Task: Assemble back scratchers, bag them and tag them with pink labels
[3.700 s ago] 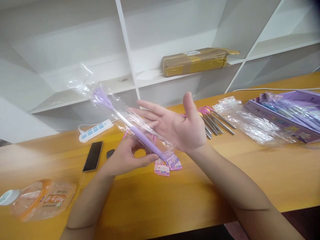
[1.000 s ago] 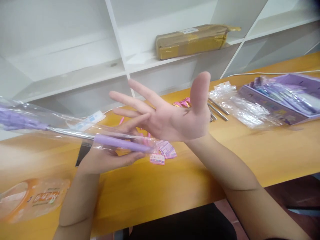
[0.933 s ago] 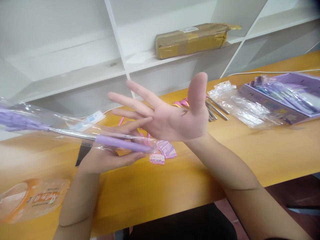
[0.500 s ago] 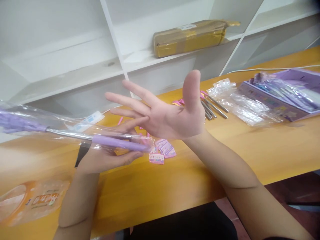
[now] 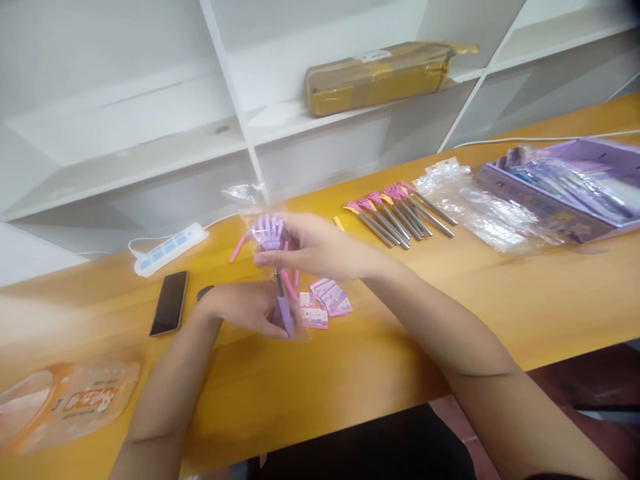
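A purple hand-headed plastic stick (image 5: pixel 279 283), already in a clear plastic bag (image 5: pixel 245 195), was gripped mid-frame by the left hand (image 5: pixel 249 310) and right hand (image 5: pixel 320 247); pink-and-yellow-headed metal rods (image 5: pixel 400 217) were seen unbagged right of centre.

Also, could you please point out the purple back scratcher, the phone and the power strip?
Purple back scratcher (image 5: pixel 284 311), head view: its handle.
Phone (image 5: pixel 169 303), head view: middle of its dark screen.
Power strip (image 5: pixel 171 249), head view: its blue-and-white top.
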